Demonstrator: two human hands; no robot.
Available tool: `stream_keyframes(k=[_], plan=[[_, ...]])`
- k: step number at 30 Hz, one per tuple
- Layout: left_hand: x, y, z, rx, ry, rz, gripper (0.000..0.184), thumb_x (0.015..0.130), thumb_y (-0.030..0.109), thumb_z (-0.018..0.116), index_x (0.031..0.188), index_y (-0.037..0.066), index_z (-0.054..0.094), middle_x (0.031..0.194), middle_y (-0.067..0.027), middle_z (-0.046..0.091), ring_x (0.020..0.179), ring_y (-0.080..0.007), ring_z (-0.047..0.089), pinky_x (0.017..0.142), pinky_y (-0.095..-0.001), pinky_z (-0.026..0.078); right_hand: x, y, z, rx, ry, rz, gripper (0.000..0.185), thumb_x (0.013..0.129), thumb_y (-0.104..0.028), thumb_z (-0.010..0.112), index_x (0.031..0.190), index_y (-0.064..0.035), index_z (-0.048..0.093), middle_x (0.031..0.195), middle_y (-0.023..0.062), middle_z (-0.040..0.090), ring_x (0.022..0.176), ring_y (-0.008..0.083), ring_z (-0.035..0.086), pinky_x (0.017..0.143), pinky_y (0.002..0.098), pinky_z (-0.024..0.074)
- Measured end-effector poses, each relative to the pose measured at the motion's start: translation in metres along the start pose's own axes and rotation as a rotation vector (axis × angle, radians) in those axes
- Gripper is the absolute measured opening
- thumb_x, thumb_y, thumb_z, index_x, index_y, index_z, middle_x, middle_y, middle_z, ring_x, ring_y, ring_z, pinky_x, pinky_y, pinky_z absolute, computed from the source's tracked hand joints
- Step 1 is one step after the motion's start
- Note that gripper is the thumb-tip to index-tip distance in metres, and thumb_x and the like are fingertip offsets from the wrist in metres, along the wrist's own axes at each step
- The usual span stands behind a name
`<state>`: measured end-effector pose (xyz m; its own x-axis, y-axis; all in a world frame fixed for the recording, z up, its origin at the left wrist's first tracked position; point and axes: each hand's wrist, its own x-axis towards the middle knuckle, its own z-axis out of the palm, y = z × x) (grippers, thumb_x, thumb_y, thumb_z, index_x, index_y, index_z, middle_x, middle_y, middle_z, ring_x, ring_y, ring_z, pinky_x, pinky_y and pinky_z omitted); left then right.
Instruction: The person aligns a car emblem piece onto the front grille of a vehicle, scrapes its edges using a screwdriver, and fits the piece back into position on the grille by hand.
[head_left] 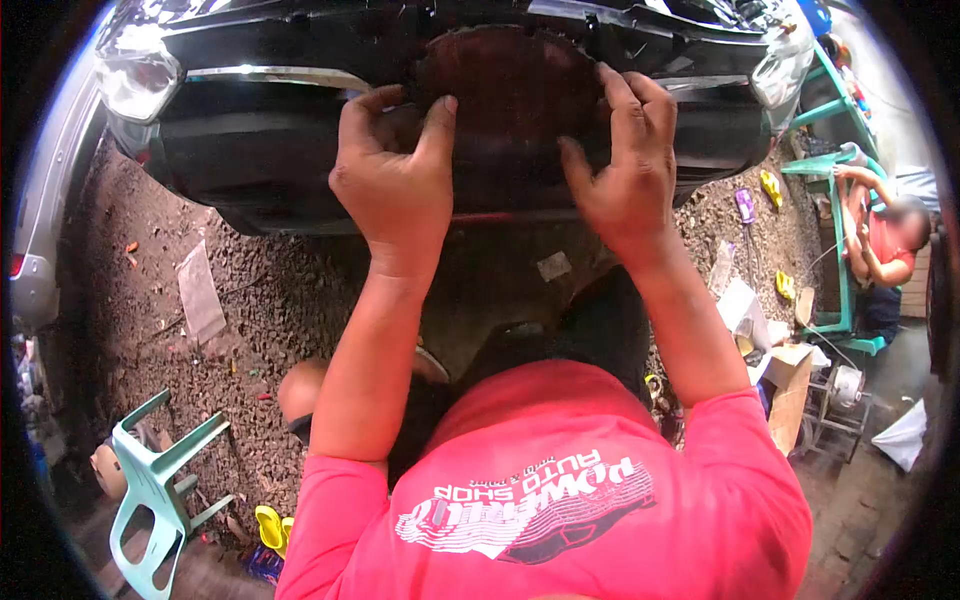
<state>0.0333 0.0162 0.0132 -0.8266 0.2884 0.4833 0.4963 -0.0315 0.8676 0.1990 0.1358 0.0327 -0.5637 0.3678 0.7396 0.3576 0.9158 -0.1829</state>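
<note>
In front of me is the black front bumper of a car. A dark, reddish-brown rounded panel, perhaps a grille piece, sits at its middle. My left hand is curled at the panel's left edge, thumb to the front and fingers partly hidden behind. My right hand grips the right edge, its fingertips near the upper corner and its thumb lower down. The panel's surface is too dark to make out, and I cannot tell whether it is fixed to the bumper.
Bright trim and a headlight flank the bumper. A green plastic chair lies on the gravel at left. At right, a person in a red shirt sits near green furniture, by a cardboard box. Another car stands far left.
</note>
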Motion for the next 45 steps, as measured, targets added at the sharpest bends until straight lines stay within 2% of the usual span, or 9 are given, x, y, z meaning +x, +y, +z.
stream_keyframes(k=[6, 11, 14, 22, 27, 36, 39, 41, 45], plan=[[0.001, -0.008, 0.001, -0.147, -0.027, -0.070, 0.031, 0.083, 0.013, 0.085, 0.103, 0.000, 0.066, 0.080, -0.0048, 0.074, 0.072, -0.0090, 0.065, 0.068, -0.0255, 0.051, -0.008, -0.005, 0.015, -0.049, 0.056, -0.024, 0.072, 0.077, -0.008, 0.076, 0.143, 0.0002, 0.050, 0.135, 0.0239, 0.048, 0.124, 0.0440, 0.051, 0.103, 0.0485, 0.0476], [0.002, -0.003, 0.001, -0.277, -0.055, -0.184, 0.030, 0.084, 0.009, 0.085, 0.103, 0.001, 0.063, 0.076, -0.0039, 0.071, 0.066, -0.0078, 0.063, 0.062, -0.0221, 0.048, -0.014, -0.012, 0.022, -0.034, 0.077, 0.006, 0.075, 0.076, -0.010, 0.076, 0.145, 0.0030, 0.049, 0.136, 0.0252, 0.047, 0.124, 0.0442, 0.049, 0.105, 0.0494, 0.0461], [0.001, -0.012, 0.005, -0.394, -0.040, -0.184, 0.033, 0.084, 0.007, 0.085, 0.104, 0.000, 0.060, 0.074, -0.0040, 0.070, 0.062, -0.0079, 0.063, 0.058, -0.0215, 0.047, -0.018, -0.014, 0.029, -0.050, 0.092, 0.008, 0.078, 0.076, -0.015, 0.077, 0.146, 0.0033, 0.049, 0.138, 0.0255, 0.047, 0.124, 0.0442, 0.048, 0.106, 0.0502, 0.0437], [0.004, -0.011, 0.001, -0.356, -0.041, -0.190, 0.032, 0.084, 0.007, 0.086, 0.102, 0.000, 0.060, 0.072, -0.0036, 0.067, 0.059, -0.0074, 0.061, 0.052, -0.0228, 0.047, -0.018, -0.013, 0.036, -0.023, 0.091, -0.022, 0.079, 0.077, -0.020, 0.077, 0.147, 0.0030, 0.049, 0.145, 0.0256, 0.045, 0.129, 0.0445, 0.045, 0.110, 0.0531, 0.0367], [0.006, -0.007, 0.002, -0.301, -0.044, -0.165, 0.030, 0.084, 0.007, 0.086, 0.098, 0.000, 0.060, 0.070, -0.0024, 0.066, 0.058, -0.0069, 0.059, 0.052, -0.0223, 0.045, -0.019, -0.016, 0.031, -0.037, 0.059, -0.009, 0.080, 0.077, -0.020, 0.077, 0.148, 0.0026, 0.049, 0.147, 0.0254, 0.044, 0.131, 0.0445, 0.044, 0.111, 0.0535, 0.0355], [0.006, -0.006, 0.003, -0.389, -0.051, -0.212, 0.029, 0.085, 0.005, 0.085, 0.095, 0.001, 0.058, 0.071, -0.0014, 0.064, 0.058, -0.0059, 0.057, 0.050, -0.0223, 0.041, -0.021, -0.023, 0.027, -0.079, 0.028, 0.007, 0.076, 0.079, -0.019, 0.073, 0.148, 0.0009, 0.050, 0.152, 0.0265, 0.040, 0.133, 0.0454, 0.044, 0.113, 0.0536, 0.0349], [0.007, -0.005, 0.005, -0.433, -0.055, -0.227, 0.028, 0.085, 0.005, 0.084, 0.096, 0.001, 0.059, 0.073, -0.0018, 0.065, 0.060, -0.0061, 0.059, 0.050, -0.0221, 0.042, -0.022, -0.021, 0.028, -0.058, 0.013, 0.027, 0.077, 0.079, -0.019, 0.073, 0.149, 0.0010, 0.049, 0.154, 0.0261, 0.039, 0.133, 0.0457, 0.044, 0.113, 0.0541, 0.0349], [0.007, -0.005, 0.002, -0.303, -0.059, -0.172, 0.028, 0.085, 0.005, 0.084, 0.097, 0.000, 0.059, 0.075, -0.0026, 0.066, 0.062, -0.0067, 0.060, 0.051, -0.0217, 0.044, -0.025, -0.021, 0.028, -0.020, 0.014, 0.042, 0.078, 0.078, -0.019, 0.073, 0.149, 0.0008, 0.048, 0.155, 0.0256, 0.039, 0.133, 0.0459, 0.044, 0.113, 0.0543, 0.0351], [0.007, -0.010, 0.004, -0.371, -0.060, -0.200, 0.029, 0.085, 0.006, 0.085, 0.098, 0.000, 0.059, 0.077, -0.0031, 0.066, 0.062, -0.0076, 0.061, 0.052, -0.0220, 0.048, -0.025, -0.020, 0.027, -0.002, 0.004, 0.041, 0.082, 0.077, -0.019, 0.073, 0.152, -0.0001, 0.045, 0.156, 0.0245, 0.037, 0.133, 0.0462, 0.043, 0.114, 0.0540, 0.0353]])
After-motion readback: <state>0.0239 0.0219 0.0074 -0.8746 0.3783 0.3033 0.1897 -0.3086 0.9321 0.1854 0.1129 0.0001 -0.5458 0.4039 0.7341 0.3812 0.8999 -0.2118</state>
